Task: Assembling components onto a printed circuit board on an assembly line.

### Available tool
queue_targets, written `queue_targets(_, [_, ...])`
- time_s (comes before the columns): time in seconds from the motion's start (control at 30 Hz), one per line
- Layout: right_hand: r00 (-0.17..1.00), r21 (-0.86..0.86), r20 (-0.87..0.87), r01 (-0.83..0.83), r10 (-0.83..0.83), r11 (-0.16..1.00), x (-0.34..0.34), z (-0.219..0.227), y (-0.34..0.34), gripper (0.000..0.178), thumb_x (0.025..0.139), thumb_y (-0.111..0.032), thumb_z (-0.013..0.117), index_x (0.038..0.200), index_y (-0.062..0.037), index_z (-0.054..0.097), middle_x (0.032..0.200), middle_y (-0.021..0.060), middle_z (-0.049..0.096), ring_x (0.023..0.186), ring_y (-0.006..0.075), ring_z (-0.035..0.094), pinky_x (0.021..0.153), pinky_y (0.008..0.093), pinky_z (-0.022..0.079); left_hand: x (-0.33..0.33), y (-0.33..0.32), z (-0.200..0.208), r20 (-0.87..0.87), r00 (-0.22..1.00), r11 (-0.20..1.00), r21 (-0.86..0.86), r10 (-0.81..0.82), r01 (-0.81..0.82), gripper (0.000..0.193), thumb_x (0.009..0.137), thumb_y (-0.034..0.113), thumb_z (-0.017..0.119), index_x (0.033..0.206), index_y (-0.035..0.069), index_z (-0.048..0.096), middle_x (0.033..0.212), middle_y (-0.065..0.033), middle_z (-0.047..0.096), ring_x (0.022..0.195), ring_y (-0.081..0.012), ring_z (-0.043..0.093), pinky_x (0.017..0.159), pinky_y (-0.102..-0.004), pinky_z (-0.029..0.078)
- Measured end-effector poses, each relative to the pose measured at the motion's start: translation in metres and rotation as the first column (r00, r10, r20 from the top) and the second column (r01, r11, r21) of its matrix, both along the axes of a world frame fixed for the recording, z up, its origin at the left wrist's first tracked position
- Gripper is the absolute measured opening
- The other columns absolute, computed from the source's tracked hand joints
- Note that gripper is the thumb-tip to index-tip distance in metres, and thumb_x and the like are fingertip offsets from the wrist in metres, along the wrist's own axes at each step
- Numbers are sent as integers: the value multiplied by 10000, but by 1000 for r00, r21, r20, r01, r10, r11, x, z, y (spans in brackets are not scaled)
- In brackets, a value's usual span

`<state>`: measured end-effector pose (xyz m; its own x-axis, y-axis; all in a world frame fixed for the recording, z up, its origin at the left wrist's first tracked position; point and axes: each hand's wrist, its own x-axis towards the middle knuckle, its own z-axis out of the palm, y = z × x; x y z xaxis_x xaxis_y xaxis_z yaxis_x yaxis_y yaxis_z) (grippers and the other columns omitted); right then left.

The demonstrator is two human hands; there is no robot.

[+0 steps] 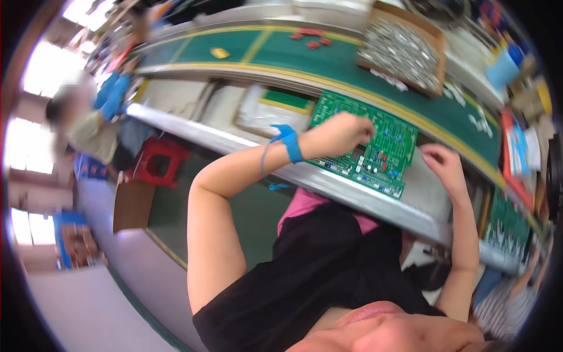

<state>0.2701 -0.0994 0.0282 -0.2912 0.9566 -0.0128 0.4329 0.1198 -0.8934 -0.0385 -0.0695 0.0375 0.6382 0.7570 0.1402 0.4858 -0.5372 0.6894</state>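
While the left hand (343, 134) rests curled, seemingly pinching, on the green circuit board (375, 154), the right hand (443, 164) hovers loosely curled beside it.

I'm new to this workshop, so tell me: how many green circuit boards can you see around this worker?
2, perhaps more. One green circuit board lies under the left hand, the right hand beside it. Another board sits at far right, partly hidden.

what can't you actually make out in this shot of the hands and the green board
- Head view: left hand covers its own fingertips on the green circuit board, so any part pinched is hidden.
- Right hand is curled at the board's edge; whether it holds anything is unclear.
- The board's components are too small to tell apart.
- Cardboard box contents blur into grey.
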Motion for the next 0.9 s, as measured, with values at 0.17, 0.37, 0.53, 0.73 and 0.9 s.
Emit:
queue_targets(0.17, [986, 13, 147, 74, -75, 997, 21, 0, -9, 203, 789, -67, 671, 983, -14, 645, 812, 1, 598, 659, 56, 475, 604, 221, 407, 66, 24, 11, 191, 981, 985, -172, 41, -8, 212, 836, 132, 626, 1002, 3, 660, 762, -128, 666, 605, -186, 607, 591, -312, 493])
queue_targets(0.37, [967, 118, 255, -20, -11, 993, 22, 11, -22, 172, 772, -58, 670, 934, -8, 645, 810, 39, 592, 634, 105, 494, 583, 248, 413, 77, 15, 15, 179, 971, 915, -397, 160, -77, 225, 842, 114, 640, 1028, -9, 613, 727, -61, 657, 573, -80, 543, 529, -245, 455])
queue_targets(0.53, [934, 107, 352, -106, 62, 989, 29, 18, -21, 163, 761, -63, 668, 908, 1, 642, 802, 85, 603, 680, 181, 563, 615, 299, 447, 60, 13, -2, 180, 971, 914, -398, 158, -75, 206, 829, 110, 653, 991, -14, 627, 779, -76, 668, 586, -86, 559, 556, -243, 466])
queue_targets(0.73, [858, 114, 499, -204, 122, 972, 37, 8, -32, 146, 748, -86, 669, 861, -3, 628, 819, 117, 604, 785, 286, 590, 683, 365, 464, 62, -1, 1, -36, 990, 977, -160, 135, -139, 186, 769, 120, 693, 932, 34, 668, 779, -85, 610, 652, -195, 575, 613, -318, 470])
queue_targets(0.9, [819, 110, 564, -202, 106, 973, 35, 11, -33, 131, 755, -90, 659, 851, -13, 615, 831, 112, 598, 816, 291, 586, 706, 376, 466, 62, -8, -7, -161, 984, 995, 71, 81, -71, 177, 763, 120, 700, 926, 54, 676, 728, -67, 510, 654, -193, 534, 592, -315, 438])
